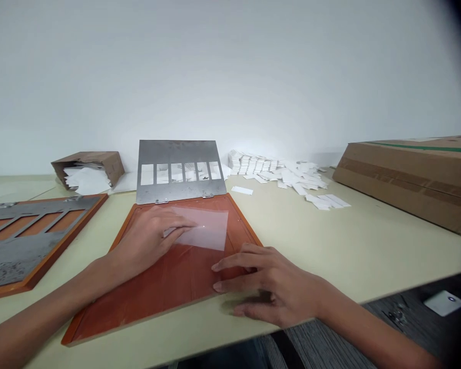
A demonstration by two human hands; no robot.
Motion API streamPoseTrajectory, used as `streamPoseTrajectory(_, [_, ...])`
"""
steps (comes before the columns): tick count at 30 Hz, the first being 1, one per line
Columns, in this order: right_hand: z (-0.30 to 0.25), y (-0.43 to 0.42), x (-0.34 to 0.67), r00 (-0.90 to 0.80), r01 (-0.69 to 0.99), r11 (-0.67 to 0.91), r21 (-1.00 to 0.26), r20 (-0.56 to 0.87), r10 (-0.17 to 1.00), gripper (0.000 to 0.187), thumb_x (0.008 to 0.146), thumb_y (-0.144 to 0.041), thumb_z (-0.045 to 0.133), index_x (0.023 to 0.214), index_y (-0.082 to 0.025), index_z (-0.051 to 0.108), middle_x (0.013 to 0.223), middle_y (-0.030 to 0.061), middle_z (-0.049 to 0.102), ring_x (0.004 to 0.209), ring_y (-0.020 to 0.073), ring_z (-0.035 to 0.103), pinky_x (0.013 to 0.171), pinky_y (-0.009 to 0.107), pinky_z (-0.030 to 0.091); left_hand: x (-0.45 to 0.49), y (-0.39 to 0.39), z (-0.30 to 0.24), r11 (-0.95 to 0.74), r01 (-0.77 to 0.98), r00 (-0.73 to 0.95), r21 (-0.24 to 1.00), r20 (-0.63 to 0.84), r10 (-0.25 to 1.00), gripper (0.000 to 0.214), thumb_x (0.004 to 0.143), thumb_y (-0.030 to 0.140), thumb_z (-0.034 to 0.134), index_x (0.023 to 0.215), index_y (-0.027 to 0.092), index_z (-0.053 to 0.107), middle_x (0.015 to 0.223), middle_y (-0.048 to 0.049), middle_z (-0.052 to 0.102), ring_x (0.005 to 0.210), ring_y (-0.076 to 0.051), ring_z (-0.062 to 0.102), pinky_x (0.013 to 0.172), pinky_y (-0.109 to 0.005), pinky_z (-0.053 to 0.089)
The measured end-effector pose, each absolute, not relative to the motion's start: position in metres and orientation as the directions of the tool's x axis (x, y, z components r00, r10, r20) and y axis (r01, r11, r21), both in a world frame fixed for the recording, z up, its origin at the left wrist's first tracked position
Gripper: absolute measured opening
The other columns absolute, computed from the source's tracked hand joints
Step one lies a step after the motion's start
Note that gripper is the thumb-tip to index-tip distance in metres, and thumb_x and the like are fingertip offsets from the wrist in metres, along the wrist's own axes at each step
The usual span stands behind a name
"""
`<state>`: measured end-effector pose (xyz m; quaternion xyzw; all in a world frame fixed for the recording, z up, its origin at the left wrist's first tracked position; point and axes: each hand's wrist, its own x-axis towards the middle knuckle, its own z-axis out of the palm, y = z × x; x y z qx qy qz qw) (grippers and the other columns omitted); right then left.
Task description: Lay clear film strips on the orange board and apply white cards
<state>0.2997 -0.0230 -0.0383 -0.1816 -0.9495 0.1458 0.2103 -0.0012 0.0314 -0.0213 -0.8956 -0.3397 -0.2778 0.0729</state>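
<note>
Left hand (148, 243) flat, fingers together, pressing translucent sheet (205, 228) at 12 o'clock on orange board (157, 300), not gripping; right hand (269, 282) open, fingers apart on board's 3 o'clock edge; even flat pressure keeps sheet square below hinged steel plate (176, 156).

Pretty muted colours here: the board (165, 282) is a rusty orange-brown, and the film (209, 230) on it is milky white. The plate (176, 154) is dull grey with 6 pale windows in a row. The box (403, 179) is plain brown with 1 green stripe (422, 147), the cards (295, 177) are white, the table (369, 256) is cream, and the fabric (322, 343) up front has grey stripes.
</note>
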Motion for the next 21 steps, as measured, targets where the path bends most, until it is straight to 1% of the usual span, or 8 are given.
streamPoseTrajectory(3, [-0.040, -0.022, 0.300, -0.843, 0.274, 0.891, -0.362, 0.356, 0.404, 0.039, 0.096, -0.042, 0.063, 0.129, -0.023, 0.069, 0.137, 0.0066, 0.065, 0.117, 0.0192, 0.063, 0.102, 0.036, 0.047, -0.002, 0.034, -0.023, -0.757, 0.650, 0.609, 0.064, 0.552, 0.570, 0.028, 0.102, 0.031, 0.051, 0.106, 0.025, 0.078, 0.102, -0.0022, 0.080, 0.087, -0.022, 0.073, 0.078, -0.035, 0.054])
streamPoseTrajectory(8, [-0.041, -0.021, 0.299, -0.840, 0.273, 0.894, -0.355, 0.365, 0.402, 0.038, 0.096, -0.043, 0.062, 0.127, -0.022, 0.070, 0.136, 0.0071, 0.066, 0.116, 0.0194, 0.064, 0.100, 0.036, 0.047, -0.001, 0.035, -0.024, -0.758, 0.647, 0.614, 0.084, 0.532, 0.583, 0.029, 0.101, 0.025, 0.049, 0.104, 0.025, 0.078, 0.104, -0.0012, 0.080, 0.093, -0.021, 0.073, 0.085, -0.035, 0.053])
streamPoseTrajectory(11, [-0.040, -0.021, 0.299, -0.842, 0.263, 0.895, -0.361, 0.366, 0.396, 0.039, 0.096, -0.043, 0.063, 0.128, -0.022, 0.070, 0.136, 0.0079, 0.066, 0.119, 0.0197, 0.063, 0.102, 0.036, 0.046, 0.002, 0.029, -0.018, -0.742, 0.667, 0.635, 0.071, 0.466, 0.616, 0.027, 0.098, 0.027, 0.051, 0.107, 0.025, 0.076, 0.106, -0.0017, 0.079, 0.098, -0.023, 0.070, 0.095, -0.039, 0.049])
streamPoseTrajectory(13, [-0.040, -0.021, 0.299, -0.845, 0.262, 0.893, -0.365, 0.361, 0.395, 0.039, 0.096, -0.042, 0.063, 0.129, -0.022, 0.069, 0.137, 0.0074, 0.065, 0.120, 0.0199, 0.062, 0.103, 0.036, 0.045, 0.005, 0.023, -0.012, -0.721, 0.691, 0.650, 0.062, 0.384, 0.656, 0.027, 0.097, 0.035, 0.055, 0.117, 0.027, 0.072, 0.114, -0.0023, 0.076, 0.107, -0.025, 0.067, 0.101, -0.043, 0.044])
streamPoseTrajectory(16, [-0.040, -0.020, 0.300, -0.845, 0.261, 0.890, -0.373, 0.358, 0.398, 0.039, 0.096, -0.041, 0.063, 0.129, -0.023, 0.069, 0.139, 0.0065, 0.064, 0.118, 0.0200, 0.062, 0.103, 0.035, 0.045, 0.011, 0.019, -0.003, -0.713, 0.700, 0.674, 0.038, 0.294, 0.678, 0.048, 0.092, 0.051, 0.064, 0.134, 0.028, 0.060, 0.122, -0.0042, 0.072, 0.117, -0.029, 0.061, 0.102, -0.045, 0.040])
streamPoseTrajectory(18, [-0.039, -0.021, 0.299, -0.840, 0.255, 0.888, -0.382, 0.367, 0.399, 0.039, 0.095, -0.041, 0.064, 0.129, -0.023, 0.070, 0.138, 0.0062, 0.065, 0.118, 0.0200, 0.063, 0.104, 0.035, 0.045, 0.017, 0.020, 0.003, -0.727, 0.686, 0.701, 0.007, 0.261, 0.664, 0.059, 0.088, 0.054, 0.069, 0.138, 0.027, 0.056, 0.122, -0.0060, 0.071, 0.115, -0.030, 0.061, 0.099, -0.044, 0.040])
streamPoseTrajectory(19, [-0.039, -0.021, 0.299, -0.839, 0.252, 0.887, -0.387, 0.370, 0.400, 0.038, 0.095, -0.041, 0.064, 0.128, -0.023, 0.070, 0.138, 0.0060, 0.065, 0.118, 0.0199, 0.063, 0.105, 0.035, 0.045, 0.020, 0.021, 0.006, -0.740, 0.672, 0.718, -0.008, 0.252, 0.649, 0.058, 0.087, 0.053, 0.070, 0.137, 0.027, 0.057, 0.120, -0.0065, 0.072, 0.114, -0.029, 0.062, 0.099, -0.044, 0.039])
streamPoseTrajectory(21, [-0.039, -0.021, 0.298, -0.835, 0.253, 0.882, -0.397, 0.370, 0.406, 0.039, 0.094, -0.041, 0.065, 0.127, -0.022, 0.070, 0.136, 0.0056, 0.066, 0.119, 0.0199, 0.063, 0.106, 0.035, 0.045, 0.029, 0.024, 0.011, -0.770, 0.638, 0.752, -0.021, 0.231, 0.617, 0.045, 0.088, 0.049, 0.072, 0.125, 0.026, 0.065, 0.115, -0.0059, 0.073, 0.109, -0.028, 0.064, 0.099, -0.043, 0.038])
